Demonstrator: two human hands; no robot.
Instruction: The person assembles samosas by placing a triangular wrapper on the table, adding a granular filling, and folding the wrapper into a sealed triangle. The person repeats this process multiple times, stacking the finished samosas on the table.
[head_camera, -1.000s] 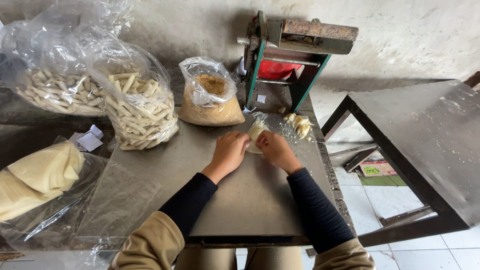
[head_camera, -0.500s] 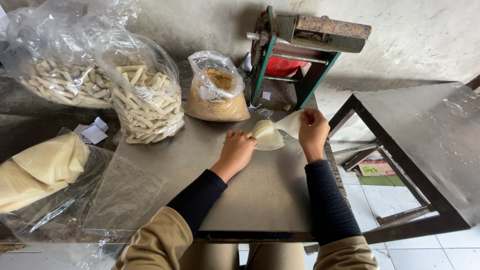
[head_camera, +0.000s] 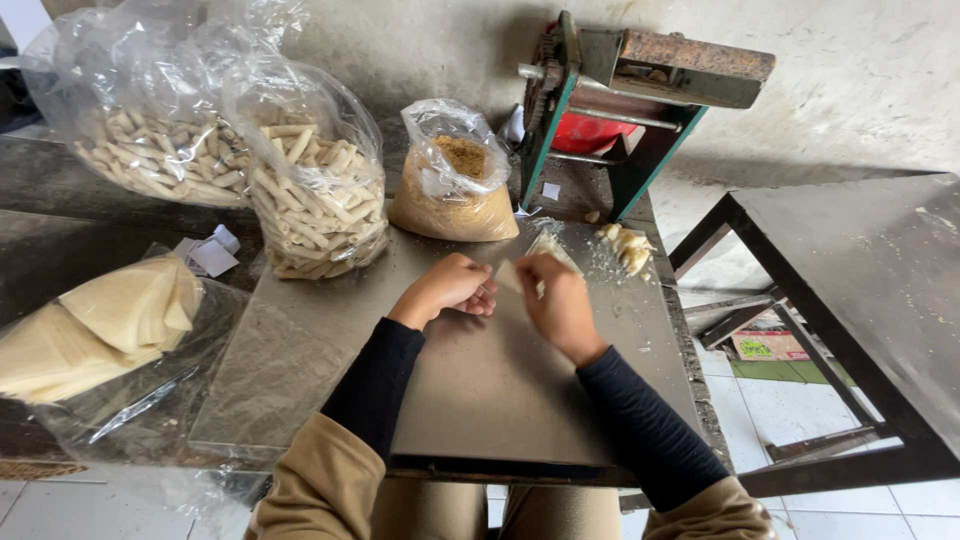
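Observation:
My right hand (head_camera: 556, 300) is lifted just over the grey metal work surface (head_camera: 480, 390) and pinches a thin pale dough sheet (head_camera: 548, 250) by its edge. My left hand (head_camera: 450, 285) rests beside it with curled fingers, close to the sheet's near end; whether it touches the sheet I cannot tell. A small pile of pale dough scraps (head_camera: 625, 245) lies just right of the hands.
A bag of brown crumbs (head_camera: 455, 175) and two clear bags of pale rolled sticks (head_camera: 315, 195) (head_camera: 150, 140) stand at the back. A bag of folded dough sheets (head_camera: 95, 320) lies left. A green-framed roller machine (head_camera: 630, 90) stands behind, a dark metal table (head_camera: 860, 290) to the right.
Both hands were pressed together on the dough, then my right hand lifted the sheet to the right. Now it has come back near my left hand, still holding the sheet.

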